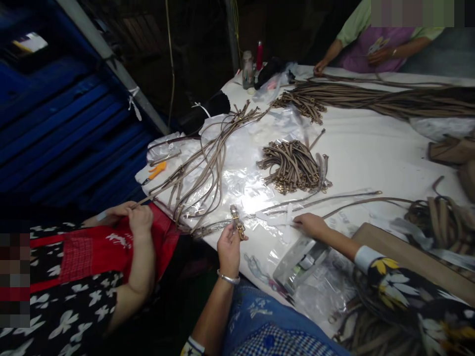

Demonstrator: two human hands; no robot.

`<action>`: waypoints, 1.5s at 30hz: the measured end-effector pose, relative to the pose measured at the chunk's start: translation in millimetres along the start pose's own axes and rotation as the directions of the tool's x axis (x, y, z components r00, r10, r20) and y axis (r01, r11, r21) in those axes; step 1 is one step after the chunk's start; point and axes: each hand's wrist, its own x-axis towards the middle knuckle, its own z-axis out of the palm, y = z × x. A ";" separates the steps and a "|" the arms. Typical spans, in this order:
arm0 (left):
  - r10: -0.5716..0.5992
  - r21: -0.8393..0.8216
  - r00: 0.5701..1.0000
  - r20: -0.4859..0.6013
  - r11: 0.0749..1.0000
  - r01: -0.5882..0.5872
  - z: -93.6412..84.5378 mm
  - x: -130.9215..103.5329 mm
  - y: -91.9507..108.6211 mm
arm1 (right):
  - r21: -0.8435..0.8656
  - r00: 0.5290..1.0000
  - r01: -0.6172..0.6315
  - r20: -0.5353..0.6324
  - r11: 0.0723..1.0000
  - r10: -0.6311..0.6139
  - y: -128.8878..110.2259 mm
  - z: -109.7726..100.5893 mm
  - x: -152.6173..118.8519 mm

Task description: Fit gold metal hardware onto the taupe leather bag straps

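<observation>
My left hand (229, 247), with a silver bangle at the wrist, grips the end of a strap with gold-coloured buckle hardware (237, 222) above the table's front edge. To the right, my right hand (311, 225) reaches over the table, its fingertips together at a white paper strip (285, 220). Whether the fingers also pinch a thin strap is too small to tell. Long brown straps (337, 198) lie just beyond my right hand. A heap of short brown straps with gold buckles (293, 165) sits farther back on the white table (371, 153).
At the left, a person in a red apron (148, 247) holds long straps (200, 173). Another person (382, 49) works across the table beside a long strap bundle (371, 99). Orange-handled cutters (158, 170) lie at the left edge; a clear plastic box (300, 264) is near my right hand.
</observation>
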 end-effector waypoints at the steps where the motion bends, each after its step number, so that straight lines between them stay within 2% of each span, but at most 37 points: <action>1: -0.001 -0.008 1.000 -0.010 1.000 0.001 -4.1 -1.0 -1.4 | -0.060 1.000 -0.009 0.006 0.998 0.009 -3.2 1.6 1.6; 4: -0.009 -0.034 1.000 -0.027 0.999 0.008 -14.0 -4.2 -7.0 | -0.202 1.000 -0.003 0.004 0.979 0.004 -14.3 3.0 2.0; 8: -0.038 -0.046 0.998 -0.050 0.998 0.036 -21.0 -8.0 -12.7 | -0.294 0.994 0.103 -0.005 0.950 -0.109 -37.2 5.9 -0.1; 13: -0.045 -0.046 0.998 -0.051 0.998 0.043 -22.4 -13.0 -11.4 | -0.293 0.961 0.275 0.115 0.915 -0.252 -63.3 19.2 2.3; 21: -0.049 -0.052 0.997 -0.066 0.998 0.046 -25.0 -19.2 -8.5 | -0.309 0.929 0.366 0.182 0.878 -0.323 -62.7 33.6 2.4; 28: -0.041 -0.075 0.998 -0.043 0.996 0.038 -25.4 -22.4 -11.5 | -0.387 0.896 0.442 0.239 0.809 -0.375 -67.7 41.8 0.3; 35: -0.256 -0.340 0.967 -0.005 0.910 0.239 -29.5 -24.5 -6.4 | -0.417 0.873 0.487 0.223 0.767 -0.433 -64.8 46.4 4.2; 41: -0.380 -0.407 0.925 0.000 0.845 0.347 -38.5 -19.6 -3.9 | -0.363 0.873 0.488 0.200 0.794 -0.446 -60.5 58.7 7.1; 45: -0.436 -0.355 0.900 0.010 0.840 0.411 -42.7 -17.4 -3.9 | -0.246 0.887 0.462 0.135 0.852 -0.442 -61.6 48.6 6.8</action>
